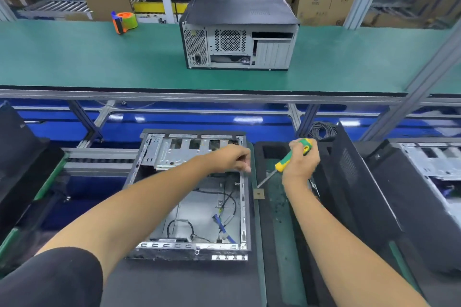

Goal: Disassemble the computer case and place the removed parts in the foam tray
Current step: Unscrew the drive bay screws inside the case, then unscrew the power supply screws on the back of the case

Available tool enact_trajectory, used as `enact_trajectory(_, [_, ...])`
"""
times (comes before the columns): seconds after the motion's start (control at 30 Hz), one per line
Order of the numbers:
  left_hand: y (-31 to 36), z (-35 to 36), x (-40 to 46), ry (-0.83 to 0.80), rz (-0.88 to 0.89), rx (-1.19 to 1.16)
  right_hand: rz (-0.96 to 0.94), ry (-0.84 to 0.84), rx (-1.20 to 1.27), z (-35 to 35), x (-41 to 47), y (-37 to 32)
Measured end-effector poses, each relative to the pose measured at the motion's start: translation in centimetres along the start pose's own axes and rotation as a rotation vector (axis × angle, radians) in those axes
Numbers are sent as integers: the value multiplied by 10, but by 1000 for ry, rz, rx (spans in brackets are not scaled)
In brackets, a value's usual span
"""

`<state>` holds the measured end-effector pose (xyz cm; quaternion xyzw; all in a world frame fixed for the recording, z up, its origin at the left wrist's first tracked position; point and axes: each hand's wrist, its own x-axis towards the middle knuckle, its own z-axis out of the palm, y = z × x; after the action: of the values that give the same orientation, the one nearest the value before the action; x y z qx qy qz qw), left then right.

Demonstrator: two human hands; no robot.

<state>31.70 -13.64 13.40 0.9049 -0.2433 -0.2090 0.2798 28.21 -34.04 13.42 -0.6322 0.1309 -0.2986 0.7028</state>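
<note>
Open computer case (192, 194) lies flat near the front edge of our table, side panel off, loose cables (224, 207) in its bay. Foam tray (272, 152) sits just beside it on the right. Our left hand (230, 157) reaches the case's right wall, fingers curled and pinching something too small to name. Our right hand (300, 163) grips the screwdriver (289, 158), tip down over the tray. We judge the case stiff sheet metal, light when gutted, edges sharp; best held by folded rims. Screws tiny, slippery.
</note>
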Motion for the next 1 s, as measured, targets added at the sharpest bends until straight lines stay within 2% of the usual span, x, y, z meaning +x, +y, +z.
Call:
enact_trajectory(0.1, [36, 32, 15, -123, 63, 79, -19, -65, -102, -36, 12, 0])
enact_trajectory(0.27, [86, 112, 42, -343, 114, 273, -14, -257, -425, -103, 10, 14])
enact_trajectory(0.43, [114, 183, 53, -521, -41, 452, 4, -481, -697, -152, -2, 35])
enact_trajectory(0.53, [118, 209, 50, -517, -65, 552, 72, -616, -834, -171, -12, 49])
enact_trajectory(0.67, [110, 242, 40, -515, -165, 594, 122, -760, -890, -189, -24, 61])
enact_trajectory(0.87, [95, 269, 27, -518, -165, 741, 116, -856, -1067, -196, -32, 63])
enact_trajectory(0.93, [99, 257, 28, -489, -196, 665, 43, -846, -1103, -187, -28, 55])
enact_trajectory(1.0, [107, 234, 28, -387, -246, 465, -28, -818, -1105, -170, -20, 41])
